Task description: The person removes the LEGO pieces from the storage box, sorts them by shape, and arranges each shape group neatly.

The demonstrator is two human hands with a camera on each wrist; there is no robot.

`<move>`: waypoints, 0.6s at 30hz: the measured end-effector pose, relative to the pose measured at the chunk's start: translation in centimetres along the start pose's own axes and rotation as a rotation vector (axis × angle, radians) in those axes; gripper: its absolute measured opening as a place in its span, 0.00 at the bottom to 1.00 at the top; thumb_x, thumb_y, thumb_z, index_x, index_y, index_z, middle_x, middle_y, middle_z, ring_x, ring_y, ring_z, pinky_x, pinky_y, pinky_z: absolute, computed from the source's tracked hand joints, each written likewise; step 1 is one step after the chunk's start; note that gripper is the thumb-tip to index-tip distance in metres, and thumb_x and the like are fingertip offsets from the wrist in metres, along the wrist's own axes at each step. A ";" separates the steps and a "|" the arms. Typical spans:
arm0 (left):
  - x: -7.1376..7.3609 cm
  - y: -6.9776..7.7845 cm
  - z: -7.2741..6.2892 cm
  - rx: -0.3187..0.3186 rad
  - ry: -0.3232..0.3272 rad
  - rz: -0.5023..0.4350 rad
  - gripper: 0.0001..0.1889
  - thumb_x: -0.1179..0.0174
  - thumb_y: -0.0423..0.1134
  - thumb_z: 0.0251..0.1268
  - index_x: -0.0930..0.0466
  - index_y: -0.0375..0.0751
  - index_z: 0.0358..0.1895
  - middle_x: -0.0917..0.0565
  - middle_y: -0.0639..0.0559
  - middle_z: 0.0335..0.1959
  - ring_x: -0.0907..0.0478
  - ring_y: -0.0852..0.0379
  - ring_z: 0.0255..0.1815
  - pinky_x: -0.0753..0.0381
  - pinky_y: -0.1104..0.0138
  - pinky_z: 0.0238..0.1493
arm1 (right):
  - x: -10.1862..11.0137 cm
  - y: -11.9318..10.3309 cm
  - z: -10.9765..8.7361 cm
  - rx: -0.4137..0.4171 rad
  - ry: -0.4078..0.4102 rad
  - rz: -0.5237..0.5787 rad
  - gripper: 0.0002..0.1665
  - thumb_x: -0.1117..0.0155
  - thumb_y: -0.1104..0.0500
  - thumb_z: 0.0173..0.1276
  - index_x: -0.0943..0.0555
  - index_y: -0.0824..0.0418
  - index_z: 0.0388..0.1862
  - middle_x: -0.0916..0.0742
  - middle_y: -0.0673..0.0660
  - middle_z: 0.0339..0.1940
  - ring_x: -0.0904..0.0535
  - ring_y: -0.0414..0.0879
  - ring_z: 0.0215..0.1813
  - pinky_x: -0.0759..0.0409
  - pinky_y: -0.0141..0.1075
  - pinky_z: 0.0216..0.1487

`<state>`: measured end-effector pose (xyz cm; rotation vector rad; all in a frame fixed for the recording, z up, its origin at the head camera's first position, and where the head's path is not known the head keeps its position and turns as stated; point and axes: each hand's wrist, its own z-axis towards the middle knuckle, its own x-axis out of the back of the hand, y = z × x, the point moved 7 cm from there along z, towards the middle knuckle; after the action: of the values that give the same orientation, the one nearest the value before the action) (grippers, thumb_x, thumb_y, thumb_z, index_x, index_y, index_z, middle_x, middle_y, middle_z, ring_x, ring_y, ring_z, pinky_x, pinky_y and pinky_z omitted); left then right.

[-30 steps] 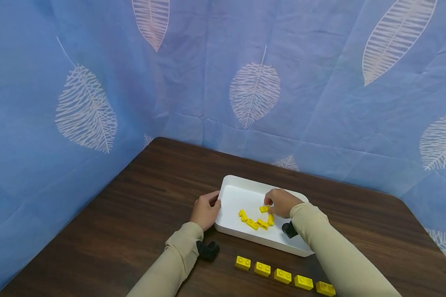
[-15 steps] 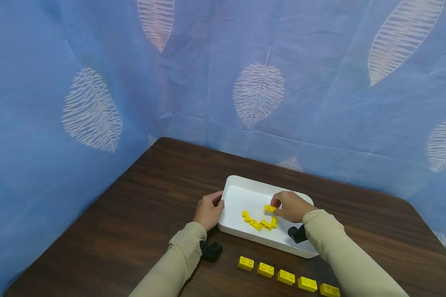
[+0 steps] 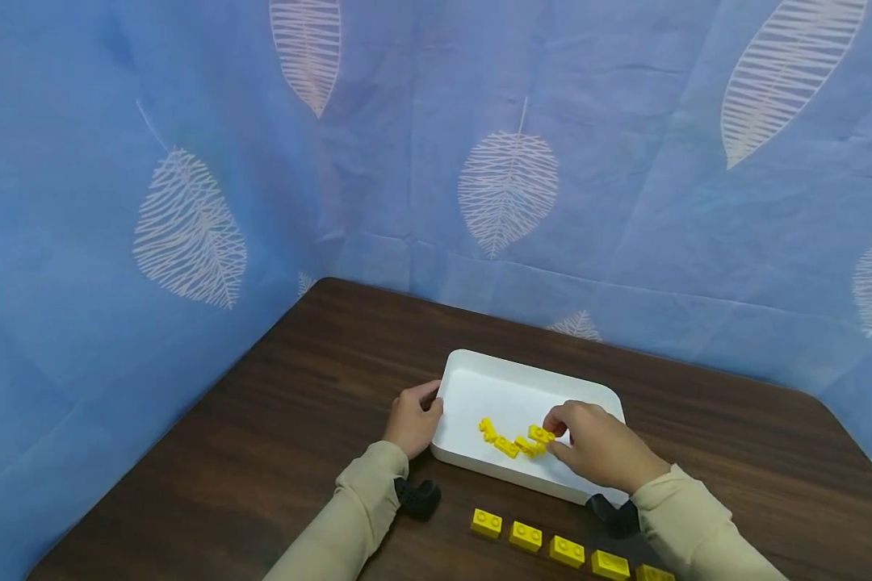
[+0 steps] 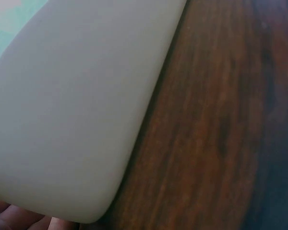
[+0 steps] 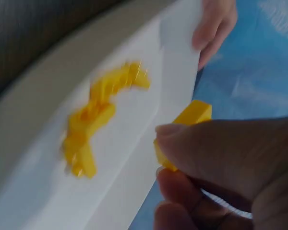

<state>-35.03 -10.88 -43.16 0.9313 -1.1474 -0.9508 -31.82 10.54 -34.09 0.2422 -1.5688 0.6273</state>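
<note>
My left hand holds the left side of a white tray; in the right wrist view its fingers reach the rim. My right hand pinches a yellow toy building brick between thumb and fingers, raised over the tray. In the right wrist view, this held brick is partly hidden by the thumb. Several other yellow bricks lie close together on the tray floor, left of the held one. The left wrist view shows mostly the tray's outer wall.
In front of the tray, several yellow bricks stand in a spaced row on the dark wooden table; the right forearm is close to the row's right end. A blue leaf-patterned curtain hangs behind the table and along its left side.
My right hand has lifted a brick from the tray floor and brought it right and nearer to me. The left hand stays at the tray's side. The head view has shifted slightly.
</note>
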 end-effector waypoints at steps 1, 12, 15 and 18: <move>0.0 0.0 0.0 -0.002 0.001 -0.001 0.19 0.50 0.32 0.68 0.26 0.33 0.60 0.21 0.39 0.55 0.23 0.46 0.55 0.22 0.54 0.54 | 0.0 -0.4 -0.4 0.006 0.004 -0.004 0.08 0.31 0.62 0.57 0.18 0.59 0.36 0.18 0.50 0.32 0.22 0.44 0.36 0.21 0.38 0.36; 0.1 0.1 0.0 -0.009 0.019 -0.007 0.19 0.49 0.32 0.68 0.26 0.34 0.60 0.21 0.39 0.56 0.23 0.47 0.56 0.22 0.55 0.54 | -1.2 -5.5 -4.2 0.139 0.014 -0.048 0.05 0.30 0.61 0.54 0.18 0.54 0.30 0.21 0.43 0.28 0.28 0.34 0.27 0.27 0.29 0.26; 0.0 0.0 0.0 0.002 0.020 -0.010 0.19 0.49 0.33 0.68 0.26 0.35 0.60 0.21 0.40 0.57 0.23 0.48 0.57 0.22 0.55 0.55 | -2.5 -6.4 -5.0 0.161 -0.024 -0.041 0.06 0.29 0.61 0.51 0.19 0.54 0.27 0.22 0.41 0.25 0.33 0.31 0.25 0.30 0.28 0.24; -0.2 -0.1 -0.1 0.010 0.015 -0.010 0.19 0.49 0.33 0.68 0.26 0.35 0.60 0.22 0.40 0.57 0.24 0.48 0.58 0.23 0.55 0.56 | -4.0 -7.0 -5.6 0.172 -0.080 -0.042 0.07 0.28 0.61 0.50 0.18 0.54 0.27 0.22 0.40 0.25 0.34 0.31 0.26 0.30 0.28 0.25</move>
<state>-34.94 -10.75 -43.31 0.9516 -1.1361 -0.9455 -23.05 6.87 -36.33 0.4332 -1.5833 0.7284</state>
